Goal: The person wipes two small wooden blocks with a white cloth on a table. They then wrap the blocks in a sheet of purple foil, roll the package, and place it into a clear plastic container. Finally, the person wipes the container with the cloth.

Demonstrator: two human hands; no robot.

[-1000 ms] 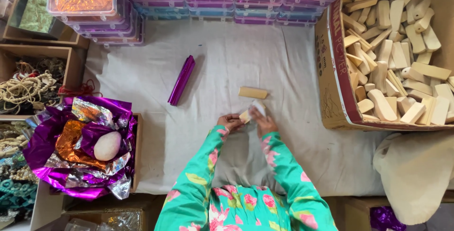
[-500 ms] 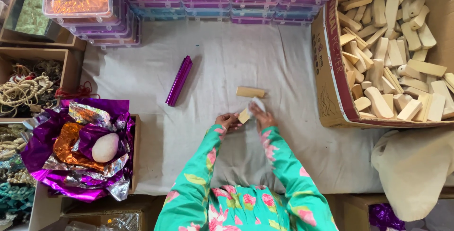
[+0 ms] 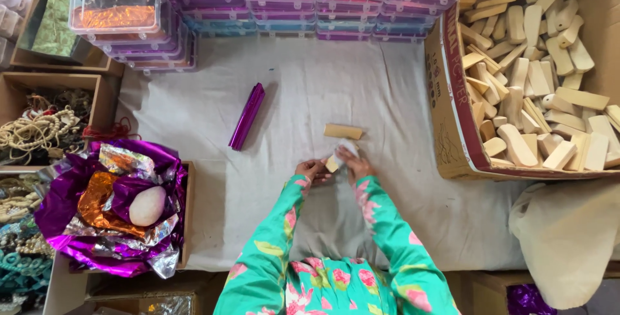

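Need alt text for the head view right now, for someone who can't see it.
Both hands, left hand and right hand, hold a small wooden block over a white cloth. Another wooden piece and a purple foil roll lie beyond; a cardboard box of blocks sits right.

A purple foil roll [image 3: 247,116] lies on the white cloth [image 3: 400,95], left of middle. Stacked plastic boxes [image 3: 284,5] line its far edge. A cardboard box [image 3: 452,128] of wooden blocks sits at its right edge.

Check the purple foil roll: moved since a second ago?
No. The purple foil roll lies at the same slant on the white cloth, same gap to the stacked plastic boxes.
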